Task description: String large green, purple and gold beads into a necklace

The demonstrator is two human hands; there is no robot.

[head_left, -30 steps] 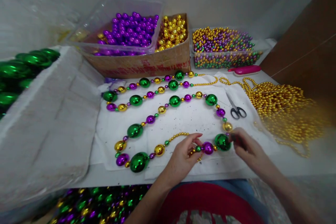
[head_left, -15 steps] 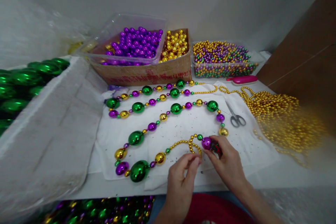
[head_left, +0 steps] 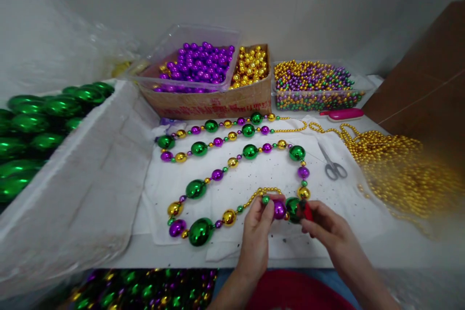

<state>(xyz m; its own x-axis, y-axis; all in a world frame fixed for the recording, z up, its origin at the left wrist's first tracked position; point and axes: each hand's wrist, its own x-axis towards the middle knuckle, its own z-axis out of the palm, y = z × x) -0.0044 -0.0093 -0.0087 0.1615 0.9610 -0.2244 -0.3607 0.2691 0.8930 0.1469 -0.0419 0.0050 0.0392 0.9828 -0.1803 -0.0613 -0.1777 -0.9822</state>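
Observation:
A bead necklace of green, gold and purple beads (head_left: pixel 196 189) winds over the white cloth (head_left: pixel 261 174). My left hand (head_left: pixel 257 225) pinches its near end between a small green bead (head_left: pixel 265 199) and a purple bead (head_left: pixel 279 209). Just right of that sits a large green bead (head_left: pixel 292 208), partly hidden. In my right hand (head_left: pixel 327 225), closed fingers hold a small red-and-black tool (head_left: pixel 306 209) against this green bead; its kind is unclear. A second finished-looking strand (head_left: pixel 218 141) lies farther back. Grey-handled scissors (head_left: pixel 334 169) rest on the cloth to the right.
A cardboard box (head_left: pixel 210 105) with purple and gold beads stands behind, beside a clear tub of small mixed beads (head_left: pixel 316 92). A pink-handled object (head_left: pixel 345 115) lies before the tub. Gold bead chains (head_left: pixel 399 169) pile up right. A foam box (head_left: pixel 83 179) with green beads borders the left.
My left hand has shifted from the gold chain onto the strand by the purple bead. My right hand has moved right, off the purple bead, and the red-and-black tool shows more. The view has shifted slightly.

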